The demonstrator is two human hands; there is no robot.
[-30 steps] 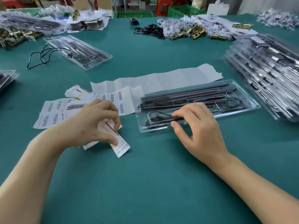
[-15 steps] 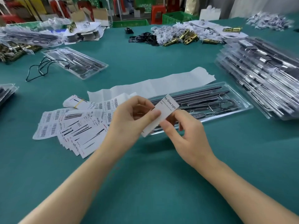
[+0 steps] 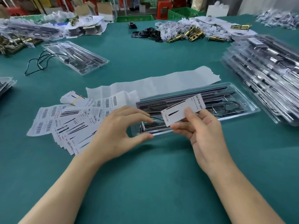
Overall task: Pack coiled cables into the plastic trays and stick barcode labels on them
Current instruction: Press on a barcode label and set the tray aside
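On the green worktop point(image 3: 145, 183), left of centre, loose white barcode label sheets point(image 3: 48, 120) lie fanned out. The left hand point(image 3: 119, 135) is open and holds nothing, thumb and forefinger spread at the near-left end of a long clear plastic tray point(image 3: 249, 109) that holds black rods and a coiled black cable point(image 3: 231, 105). Above the tray, the right hand point(image 3: 205, 135) pinches a white rectangular paper label point(image 3: 176, 114) printed "Grow Light", thumb on top.
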